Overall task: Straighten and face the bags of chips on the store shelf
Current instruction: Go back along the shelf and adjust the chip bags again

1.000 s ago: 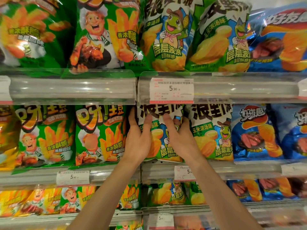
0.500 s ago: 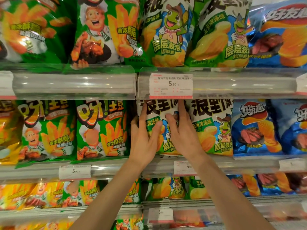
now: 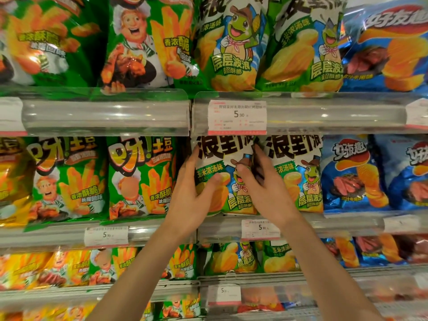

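A green and white chip bag with a cartoon turtle [image 3: 228, 167] stands upright on the middle shelf, facing front. My left hand [image 3: 193, 193] grips its left edge, thumb across the front. My right hand [image 3: 264, 188] holds its right edge, fingers tucked into the gap between it and the matching turtle bag [image 3: 303, 177] beside it. Both hands cover the lower sides of the held bag.
Green fries bags [image 3: 139, 179] stand left of the held bag, blue chip bags [image 3: 352, 174] to the right. A clear shelf rail with a price tag [image 3: 237, 117] runs just above my hands. More bags fill the shelves above and below.
Both hands have slid from the bag's front to its side edges, the right fingers going into the gap on the right. The bag's face now shows between them.
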